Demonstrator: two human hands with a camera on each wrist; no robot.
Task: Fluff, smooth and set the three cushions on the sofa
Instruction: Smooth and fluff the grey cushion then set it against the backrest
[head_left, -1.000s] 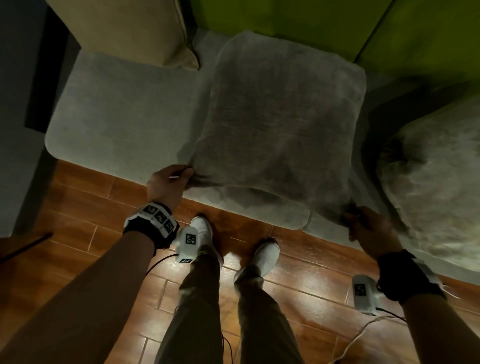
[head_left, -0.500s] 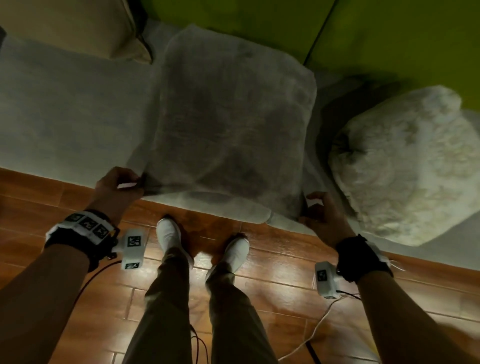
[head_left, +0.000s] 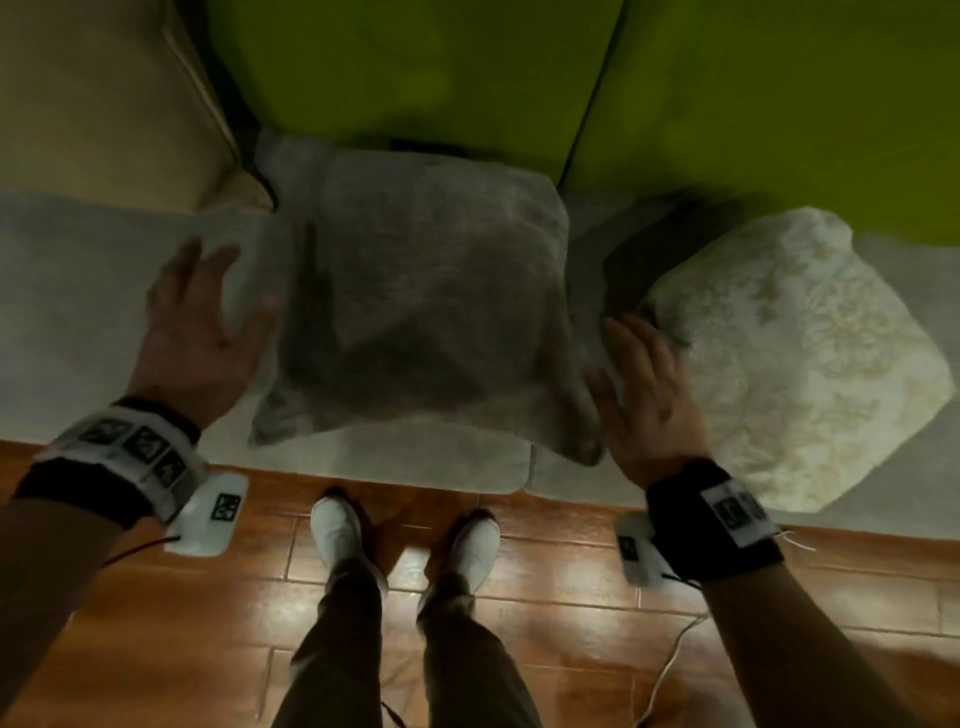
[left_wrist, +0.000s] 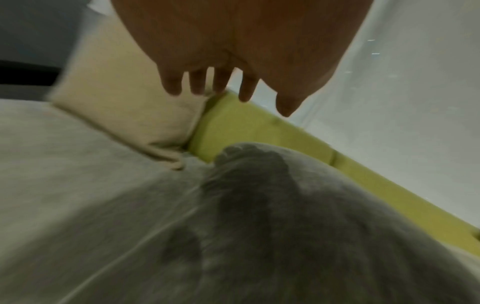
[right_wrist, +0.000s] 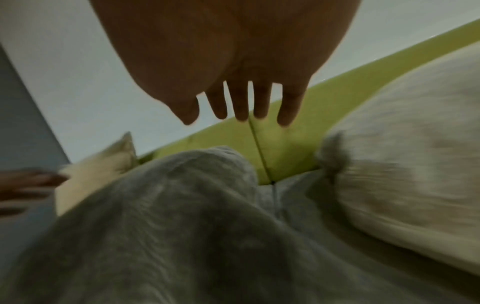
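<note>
A grey plush cushion (head_left: 431, 312) lies flat on the sofa seat (head_left: 78, 312) in front of me, also seen in the wrist views (left_wrist: 285, 226) (right_wrist: 168, 216). My left hand (head_left: 202, 322) hovers open beside its left edge, fingers (left_wrist: 221, 82) spread and holding nothing. My right hand (head_left: 639, 384) is open at its right edge, fingers (right_wrist: 241, 102) straight and apart from the fabric. A cream patterned cushion (head_left: 789, 353) (right_wrist: 415, 174) lies to the right. A beige cushion (head_left: 104, 104) (left_wrist: 124, 115) leans at the back left.
The sofa has a lime green backrest (head_left: 467, 67) and a pale grey seat. A wooden floor (head_left: 571, 597) runs along the seat's front edge, where my white shoes (head_left: 337, 530) stand. Thin cables (head_left: 670, 665) trail from the wrist devices.
Both hands have let go of the grey cushion's front corners and opened, moving up along its sides. The cushion now lies released on the seat.
</note>
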